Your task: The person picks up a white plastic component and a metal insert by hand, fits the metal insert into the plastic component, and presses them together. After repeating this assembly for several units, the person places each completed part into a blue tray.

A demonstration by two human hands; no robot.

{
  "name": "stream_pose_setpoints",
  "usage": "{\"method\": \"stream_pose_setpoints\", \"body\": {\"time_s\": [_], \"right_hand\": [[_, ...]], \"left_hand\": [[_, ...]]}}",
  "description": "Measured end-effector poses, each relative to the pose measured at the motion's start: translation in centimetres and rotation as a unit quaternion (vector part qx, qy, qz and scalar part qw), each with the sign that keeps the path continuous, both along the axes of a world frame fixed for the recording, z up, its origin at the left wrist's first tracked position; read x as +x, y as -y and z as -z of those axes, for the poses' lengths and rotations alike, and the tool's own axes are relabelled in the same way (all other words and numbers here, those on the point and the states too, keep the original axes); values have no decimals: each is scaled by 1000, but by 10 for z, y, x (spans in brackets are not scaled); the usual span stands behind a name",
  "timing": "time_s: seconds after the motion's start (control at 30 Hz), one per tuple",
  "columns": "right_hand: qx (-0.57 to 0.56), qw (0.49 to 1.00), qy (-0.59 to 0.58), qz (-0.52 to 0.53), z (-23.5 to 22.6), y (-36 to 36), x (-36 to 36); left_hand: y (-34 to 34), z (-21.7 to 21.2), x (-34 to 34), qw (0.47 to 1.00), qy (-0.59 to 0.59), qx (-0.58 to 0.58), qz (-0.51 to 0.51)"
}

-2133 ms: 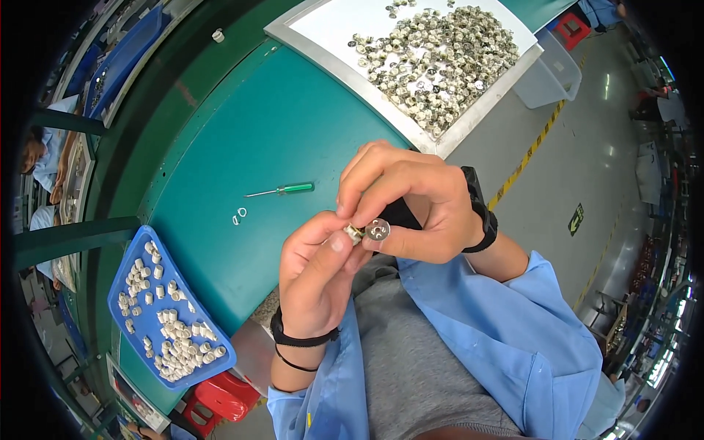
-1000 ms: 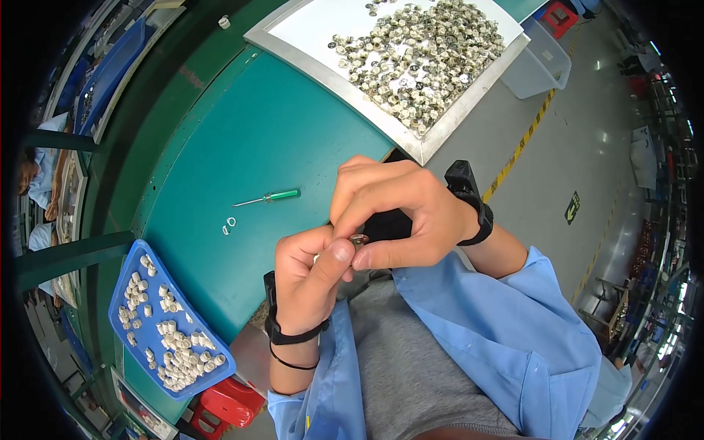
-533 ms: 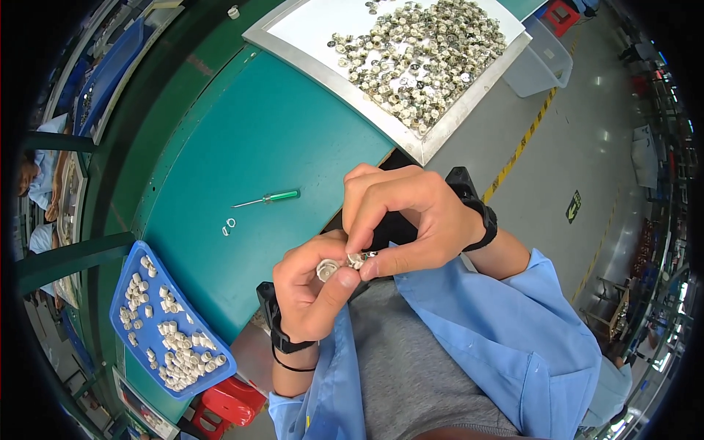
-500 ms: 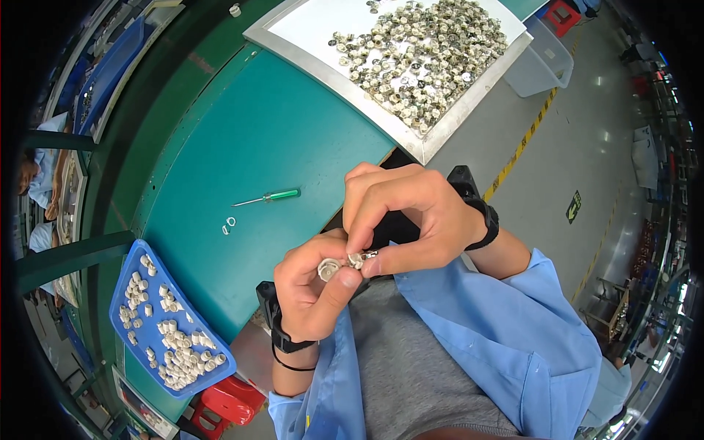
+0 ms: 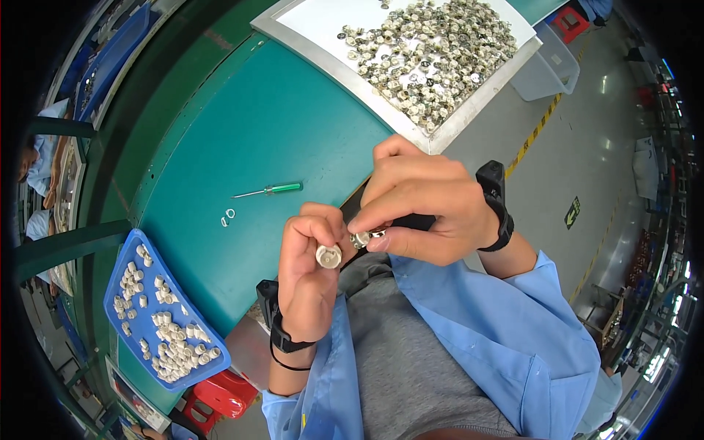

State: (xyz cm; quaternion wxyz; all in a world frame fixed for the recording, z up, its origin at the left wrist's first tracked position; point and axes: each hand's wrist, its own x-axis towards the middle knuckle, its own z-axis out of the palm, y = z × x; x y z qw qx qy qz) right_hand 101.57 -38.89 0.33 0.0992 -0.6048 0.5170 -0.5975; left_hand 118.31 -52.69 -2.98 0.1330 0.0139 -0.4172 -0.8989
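Two small parts: left hand (image 5: 306,273) pinches a light, rigid white cap (image 5: 328,256) by its rim; right hand (image 5: 419,213) fingertip-grips a slippery-looking metal fitting (image 5: 361,239).

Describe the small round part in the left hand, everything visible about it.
The small round part is a short, off-white cylinder, plastic by its look, with a darker hollow in the end that faces the camera. The left hand pinches it at the fingertips, in front of the person's chest, just off the near edge of the teal table. It lies close beside the small metal piece held in the right hand; whether they touch cannot be told. It resembles the pale parts in the blue tray.
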Motion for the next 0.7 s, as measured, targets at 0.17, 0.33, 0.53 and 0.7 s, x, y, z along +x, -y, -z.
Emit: {"method": "stream_pose_setpoints", "body": {"time_s": [0.17, 0.33, 0.53, 0.7], "right_hand": [[-6, 998, -53, 38, 4, 2, -1], [-13, 999, -21, 46, 2, 2, 3], [-29, 998, -31, 35, 2, 4, 0], [-18, 998, -64, 1, 0, 9, -1]], "left_hand": [[-7, -18, -1, 996, 39, -74, -35], [-7, -13, -8, 969, -30, -226, -100], [-11, -18, -4, 996, 44, -56, -53], [-14, -29, -6, 995, 93, 44, -19]]}}
